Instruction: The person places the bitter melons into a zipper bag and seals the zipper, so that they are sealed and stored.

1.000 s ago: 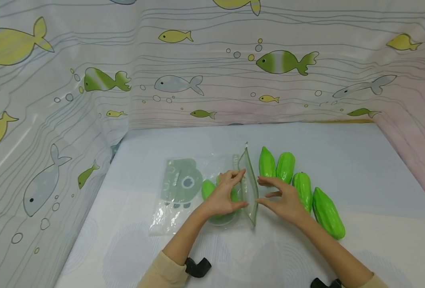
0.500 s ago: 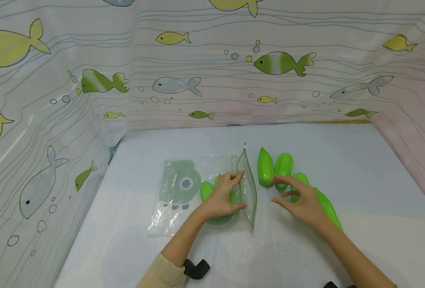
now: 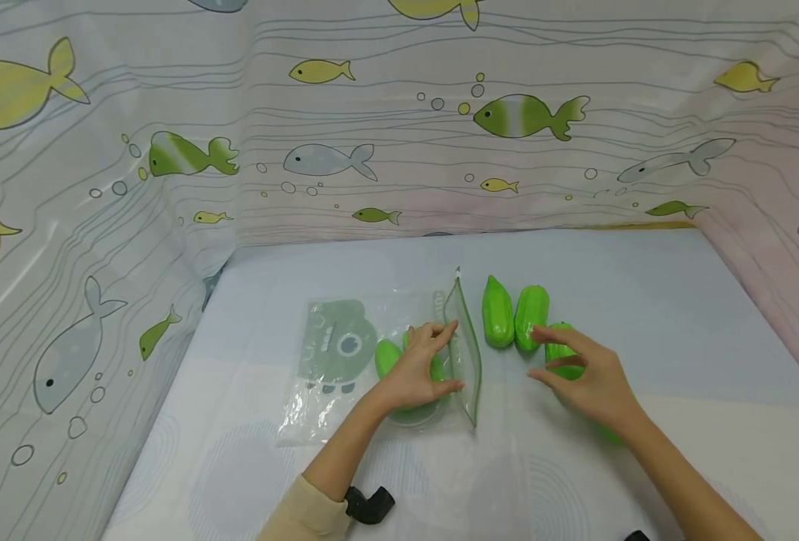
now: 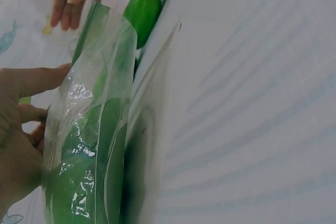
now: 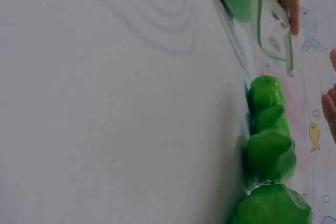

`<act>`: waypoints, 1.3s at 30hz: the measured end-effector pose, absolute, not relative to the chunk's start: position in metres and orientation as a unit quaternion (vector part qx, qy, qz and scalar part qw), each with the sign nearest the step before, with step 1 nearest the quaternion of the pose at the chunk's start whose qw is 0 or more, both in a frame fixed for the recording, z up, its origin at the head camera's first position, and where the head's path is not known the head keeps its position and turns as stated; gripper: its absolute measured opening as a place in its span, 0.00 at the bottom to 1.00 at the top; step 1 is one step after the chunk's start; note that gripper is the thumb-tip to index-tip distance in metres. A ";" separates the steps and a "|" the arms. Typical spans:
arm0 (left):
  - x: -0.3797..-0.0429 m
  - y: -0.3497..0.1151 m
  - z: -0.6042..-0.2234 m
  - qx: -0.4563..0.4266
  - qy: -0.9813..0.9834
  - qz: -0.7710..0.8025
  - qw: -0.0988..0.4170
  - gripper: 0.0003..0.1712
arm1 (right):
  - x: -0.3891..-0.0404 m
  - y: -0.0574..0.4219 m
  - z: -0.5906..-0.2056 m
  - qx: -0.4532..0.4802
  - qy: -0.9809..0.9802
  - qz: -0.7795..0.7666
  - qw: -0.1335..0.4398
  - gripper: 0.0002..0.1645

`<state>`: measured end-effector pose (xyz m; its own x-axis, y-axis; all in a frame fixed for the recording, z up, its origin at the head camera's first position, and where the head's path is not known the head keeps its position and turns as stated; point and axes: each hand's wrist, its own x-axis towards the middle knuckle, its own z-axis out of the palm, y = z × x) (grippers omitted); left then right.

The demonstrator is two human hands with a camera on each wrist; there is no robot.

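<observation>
A clear zip bag (image 3: pixel 399 300) with a pale green cartoon print lies flat, its mouth (image 3: pixel 465 353) parted toward the right. Green rounded pieces (image 3: pixel 388 356) show inside it. My left hand (image 3: pixel 416 372) holds the bag's upper layer beside the mouth, thumb and fingers spread apart. To its right stand shiny, ridged green gourd-like vegetables: one pointed (image 3: pixel 497 312), one blunt (image 3: pixel 531 318), and others partly covered. My right hand (image 3: pixel 591 376) hovers over the rightmost of them, thumb and fingers apart with nothing between them. It hides most of the last vegetable (image 3: pixel 610 434).
The table (image 3: pixel 237 481) wears a pale cloth with circle patterns. A fish-print curtain (image 3: pixel 426 128) rises behind and along both sides. A black wrist mount (image 3: pixel 370 505) is on my left wrist below the sleeve (image 3: pixel 304 511).
My right hand has moved from the bag's mouth rightward over the vegetables, fingers still apart. My left hand stays on the bag, which keeps its shape.
</observation>
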<state>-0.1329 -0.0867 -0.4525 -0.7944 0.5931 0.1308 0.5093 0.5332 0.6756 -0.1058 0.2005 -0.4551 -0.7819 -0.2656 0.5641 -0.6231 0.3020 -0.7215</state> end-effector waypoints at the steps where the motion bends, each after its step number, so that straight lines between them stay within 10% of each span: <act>1: -0.133 -0.087 -0.453 0.316 0.874 0.366 0.057 0.54 | -0.106 0.201 -0.455 0.283 -0.787 0.520 0.175 0.46; 39: -0.133 -0.086 -0.453 0.315 0.874 0.365 0.063 0.54 | -0.079 0.253 -0.452 0.250 -0.831 0.464 0.180 0.47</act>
<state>-0.1327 -0.0856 -0.4527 -0.7934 0.5967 0.1202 0.5051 0.5353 0.6770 -0.0795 0.2531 -0.4515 -0.8109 -0.2478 0.5302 -0.5814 0.4447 -0.6813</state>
